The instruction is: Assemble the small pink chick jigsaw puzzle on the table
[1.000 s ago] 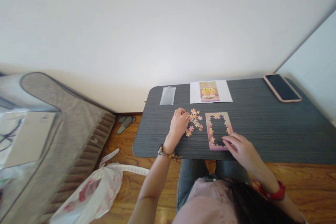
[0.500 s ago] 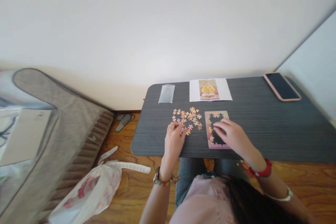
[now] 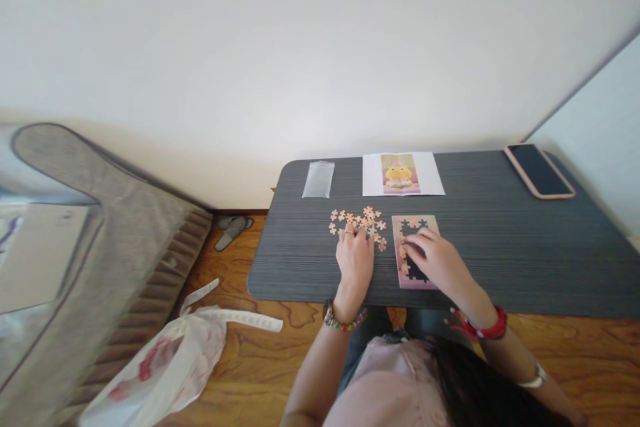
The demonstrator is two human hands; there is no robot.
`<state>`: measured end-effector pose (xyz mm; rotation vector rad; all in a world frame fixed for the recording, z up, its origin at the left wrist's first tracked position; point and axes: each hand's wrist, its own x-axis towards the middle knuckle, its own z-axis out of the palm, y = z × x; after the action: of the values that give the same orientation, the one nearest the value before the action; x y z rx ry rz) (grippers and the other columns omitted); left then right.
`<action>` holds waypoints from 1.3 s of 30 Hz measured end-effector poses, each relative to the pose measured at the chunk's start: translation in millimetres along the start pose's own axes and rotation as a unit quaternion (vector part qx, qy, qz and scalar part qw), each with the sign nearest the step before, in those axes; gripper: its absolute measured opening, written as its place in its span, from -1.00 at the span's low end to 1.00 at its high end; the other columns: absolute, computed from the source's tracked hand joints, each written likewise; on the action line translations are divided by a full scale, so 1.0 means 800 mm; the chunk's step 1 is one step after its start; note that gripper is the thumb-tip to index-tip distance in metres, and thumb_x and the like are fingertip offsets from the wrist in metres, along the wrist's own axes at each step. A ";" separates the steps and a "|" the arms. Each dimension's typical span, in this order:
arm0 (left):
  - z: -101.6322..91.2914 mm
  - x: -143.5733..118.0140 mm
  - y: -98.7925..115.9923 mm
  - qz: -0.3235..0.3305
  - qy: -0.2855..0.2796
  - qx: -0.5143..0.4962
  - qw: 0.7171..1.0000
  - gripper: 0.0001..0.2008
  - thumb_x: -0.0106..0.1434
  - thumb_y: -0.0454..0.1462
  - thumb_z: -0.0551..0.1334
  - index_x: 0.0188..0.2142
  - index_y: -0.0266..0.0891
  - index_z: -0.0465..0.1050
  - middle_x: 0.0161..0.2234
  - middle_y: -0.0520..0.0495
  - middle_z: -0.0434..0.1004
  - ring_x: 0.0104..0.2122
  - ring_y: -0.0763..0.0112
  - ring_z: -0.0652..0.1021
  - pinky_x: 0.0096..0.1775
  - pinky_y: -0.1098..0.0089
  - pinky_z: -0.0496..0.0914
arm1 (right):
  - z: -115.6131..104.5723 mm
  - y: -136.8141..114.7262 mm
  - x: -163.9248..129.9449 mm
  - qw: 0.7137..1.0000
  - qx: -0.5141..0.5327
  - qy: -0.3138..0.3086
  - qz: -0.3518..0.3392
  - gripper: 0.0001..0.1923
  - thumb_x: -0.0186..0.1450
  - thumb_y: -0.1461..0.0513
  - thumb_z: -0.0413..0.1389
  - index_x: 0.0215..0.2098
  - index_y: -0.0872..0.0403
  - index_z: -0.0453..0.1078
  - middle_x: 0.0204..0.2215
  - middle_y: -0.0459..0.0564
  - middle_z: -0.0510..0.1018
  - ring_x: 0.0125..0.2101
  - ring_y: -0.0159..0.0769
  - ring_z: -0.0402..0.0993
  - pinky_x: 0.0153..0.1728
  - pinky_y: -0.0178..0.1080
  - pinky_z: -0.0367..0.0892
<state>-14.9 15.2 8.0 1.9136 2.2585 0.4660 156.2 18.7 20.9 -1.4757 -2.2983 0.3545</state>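
Note:
Loose jigsaw puzzle pieces [image 3: 369, 213] in pink, orange and yellow lie scattered on the dark table. My left hand [image 3: 355, 257] rests over their near side, palm down, its fingers spread and touching the pile; the pieces under it are hidden. To the right lies a puzzle tray [image 3: 419, 285] with a pink border and a black middle, partly filled along its left and top sides. My right hand [image 3: 440, 257] reaches over it from the right. Thumb and forefinger pinch at a puzzle piece by the tray's left side, mostly covered by the fingertips.
Behind the tray lies a white sheet with a yellow character picture [image 3: 400, 175]. A clear plastic bag [image 3: 319, 179] is at the back left, a phone [image 3: 540, 171] at the back right. Slippers [image 3: 233, 232] and a white plastic bag [image 3: 185, 360] lie on the floor beside a grey sofa [image 3: 125, 213].
My left hand has moved right and a little forward, deeper over the loose pieces. My right hand stays at the tray's left side, its fingertips slightly further left. The view has shifted slightly.

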 end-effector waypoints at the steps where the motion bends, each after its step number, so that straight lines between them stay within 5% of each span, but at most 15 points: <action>1: 0.000 0.001 0.001 -0.002 -0.004 0.004 1.000 -0.85 0.20 -0.21 0.19 -0.28 -0.21 0.46 -0.22 -0.13 0.41 -0.17 0.25 0.42 -0.18 0.32 0.35 | -0.002 0.005 -0.005 1.000 0.003 0.005 0.001 -0.81 0.28 0.26 -0.01 -0.33 0.08 0.45 -0.34 0.04 0.48 -0.33 -0.23 0.44 -0.30 -0.24 0.31; 21: 0.010 0.020 0.002 0.000 -0.041 0.019 0.999 -0.86 0.17 -0.22 0.21 -0.35 -0.27 0.43 -0.25 -0.16 0.41 -0.15 0.22 0.41 -0.14 0.30 0.32 | 0.000 0.015 -0.025 0.998 0.059 0.023 0.011 -0.79 0.29 0.22 -0.04 -0.32 0.06 0.44 -0.39 0.02 0.47 -0.34 -0.23 0.43 -0.30 -0.22 0.31; 28: -0.010 0.012 0.000 0.027 0.030 -0.044 0.998 -0.90 0.20 -0.26 0.17 -0.34 -0.24 0.41 -0.30 -0.10 0.39 -0.24 0.31 0.42 -0.16 0.32 0.33 | 0.011 0.006 0.004 0.988 0.153 0.016 0.021 -0.83 0.25 0.23 0.02 -0.33 0.07 0.46 -0.38 0.02 0.51 -0.36 -0.26 0.43 -0.30 -0.24 0.31; 39: -0.032 -0.013 0.015 0.138 0.090 -0.130 0.978 -0.90 0.20 -0.26 0.19 -0.29 -0.20 0.42 -0.34 -0.06 0.35 -0.26 0.32 0.43 -0.20 0.32 0.36 | 0.016 -0.011 0.033 0.927 0.370 -0.001 0.057 -0.76 0.24 0.11 0.01 -0.36 0.09 0.43 -0.49 -0.05 0.50 -0.45 -0.33 0.38 -0.42 -0.29 0.27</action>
<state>-9.6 2.9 34.9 2.1212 1.9127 0.9550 133.6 38.8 17.9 -1.1912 -1.7553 1.1102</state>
